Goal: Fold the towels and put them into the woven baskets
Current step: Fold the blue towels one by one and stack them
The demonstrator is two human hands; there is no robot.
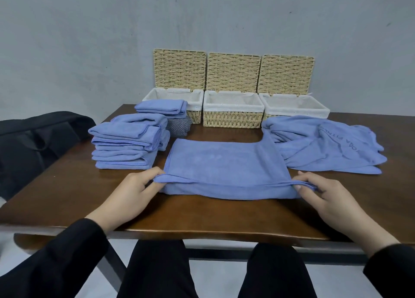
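Note:
A blue towel (224, 165) lies folded on the brown table (202, 217) in front of me. My left hand (139, 187) pinches its near left corner. My right hand (318, 190) pinches its near right corner. Both corners are lifted slightly off the table. Three woven baskets stand along the wall with lids up and white liners: left (195, 115), middle (232, 119), right (294, 109). A stack of folded blue towels (125, 145) sits at the left. Another folded blue towel (161, 106) lies in front of the left basket. Unfolded blue towels (325, 145) are heaped at the right.
A grey striped cloth (178, 126) lies under the folded towel by the left basket. A black bag (33, 138) rests beyond the table's left edge. My legs in black trousers are under the table's near edge. A grey wall stands behind the baskets.

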